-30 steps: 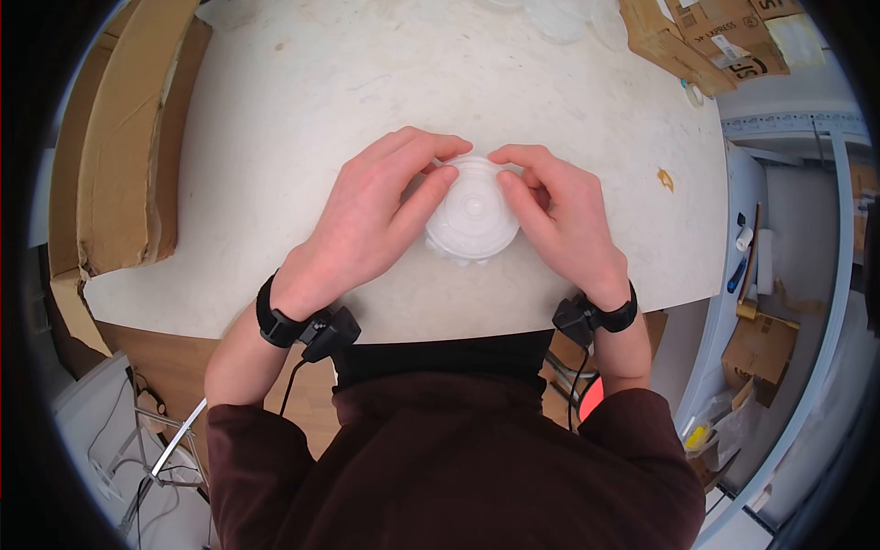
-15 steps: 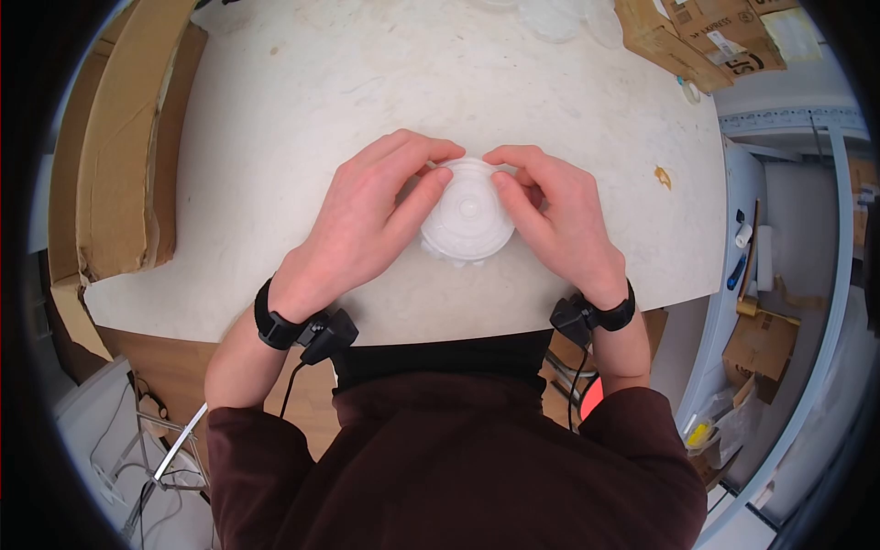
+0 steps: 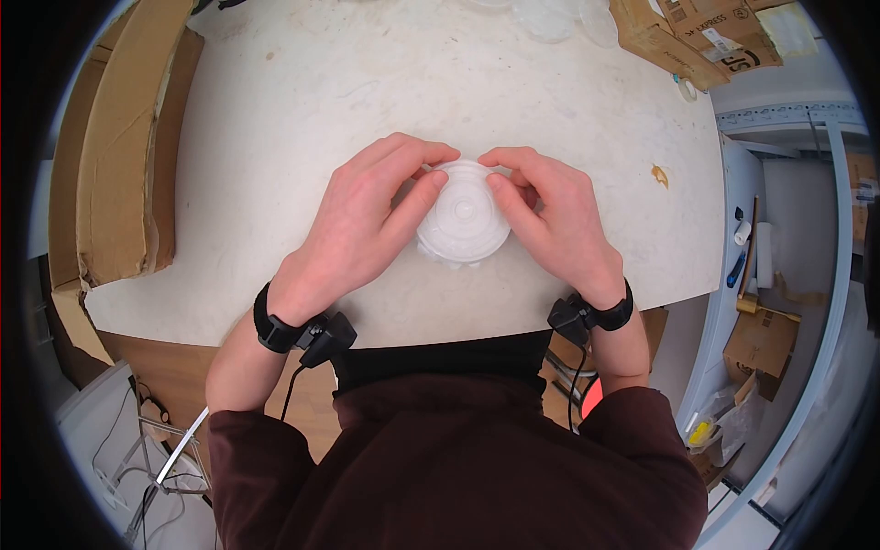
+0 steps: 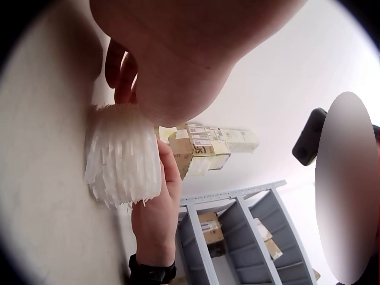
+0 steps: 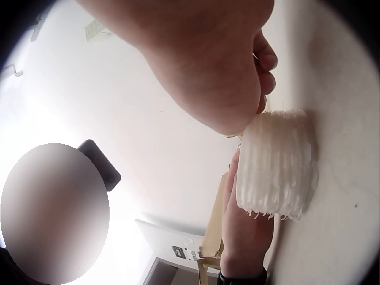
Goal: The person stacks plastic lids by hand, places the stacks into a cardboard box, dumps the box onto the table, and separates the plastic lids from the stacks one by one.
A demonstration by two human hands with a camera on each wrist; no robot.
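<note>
Head view shows your left hand (image 3: 365,215) and right hand (image 3: 550,220) cupped on either side of a stack of clear plastic lids (image 3: 463,220) that sits on the white table (image 3: 275,119), near its front edge. Your fingers curl over the stack's far rim and your thumbs press on its top, so the stack lies squeezed between both hands. Cardboard boxes (image 3: 697,37) lie at the far right corner.
</note>
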